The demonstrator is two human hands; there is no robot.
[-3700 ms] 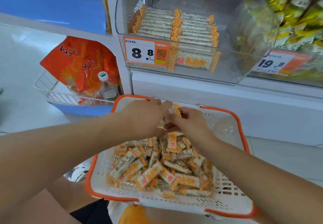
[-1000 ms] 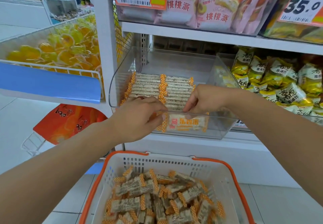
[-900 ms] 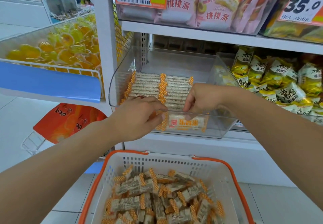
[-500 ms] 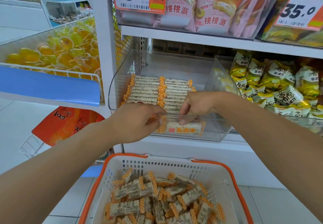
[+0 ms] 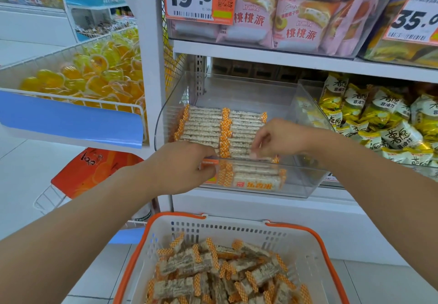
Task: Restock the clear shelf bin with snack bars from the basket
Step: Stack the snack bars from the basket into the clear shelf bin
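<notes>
- White shop shelving, several tiers, pale floor below.
- Far left: wire rack of yellow jelly cups, too many to count.
- Below it: orange bags in a wire basket, number unclear.
- Left hand: at front lip of clear shelf bin, fingers curled; grasp hidden, cannot tell whether holding a bar.
- Bin contents: snack bars in two neat side-by-side rows, roughly ten visible per row; back of bin bare.
- Right hand: fingers bent down onto the front bars, apparently pinching one; not certain.
- Right: yellow packets, many.
- Top: pink pie packs; two price tags.
- Bottom: one orange-rimmed basket, loose heap of bars, dozens.
- Handling, judged: light, stiff but crumbly inside, slick film; best taken by mid-body edges, not crimped ends.
</notes>
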